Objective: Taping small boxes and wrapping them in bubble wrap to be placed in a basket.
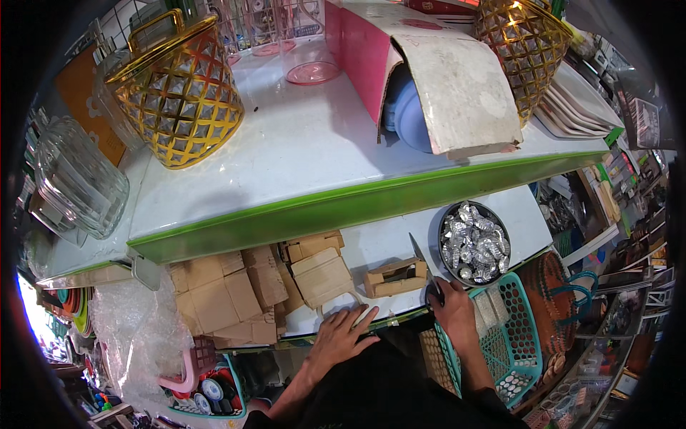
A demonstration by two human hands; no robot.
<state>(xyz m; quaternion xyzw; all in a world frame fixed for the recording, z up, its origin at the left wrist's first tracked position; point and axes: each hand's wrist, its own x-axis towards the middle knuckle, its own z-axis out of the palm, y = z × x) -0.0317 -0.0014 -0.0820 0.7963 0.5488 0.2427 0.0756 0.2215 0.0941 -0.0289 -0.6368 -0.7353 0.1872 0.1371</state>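
My right hand (454,313) grips black-handled scissors (417,248) at the shelf edge, with the blade pointing away from me. My left hand (343,335) lies over the front edge, its thumb and fingers apart. Its fingertips touch a pale curved strip (351,296), perhaps the rim of a tape roll, partly hidden by the hand. Between the hands and a little farther in stands a small folded cardboard piece (395,278) with an opening. Flattened cardboard pieces (217,292) are stacked to the left. A dark round bowl of small crinkled silver pieces (474,244) sits beyond my right hand.
Overhead, the green-edged upper shelf (321,206) holds a gold lattice-patterned glass container (182,102), glass jars (80,177) and a pink-and-white box (455,91). Below are a teal plastic basket (514,343), a brown woven bag (546,300) and clear bubble wrap (134,332).
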